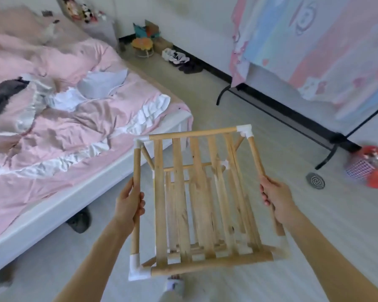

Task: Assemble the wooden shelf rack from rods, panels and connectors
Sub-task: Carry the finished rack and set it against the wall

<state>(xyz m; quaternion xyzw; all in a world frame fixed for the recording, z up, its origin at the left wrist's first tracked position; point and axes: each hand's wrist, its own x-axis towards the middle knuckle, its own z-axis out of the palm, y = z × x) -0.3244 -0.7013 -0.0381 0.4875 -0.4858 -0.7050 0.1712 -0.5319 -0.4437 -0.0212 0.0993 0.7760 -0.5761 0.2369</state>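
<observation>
Now rack (196, 197) between hands; fingers (265, 196) curled round side rods.

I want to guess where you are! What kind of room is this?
Most likely a bedroom. There is a bed with a rumpled pink blanket, soft toys on a small stand beside it, and shoes lined up by the wall.

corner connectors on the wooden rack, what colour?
White, on the plastic corner connectors of the slatted wooden rack; clearest in the head view.
</observation>
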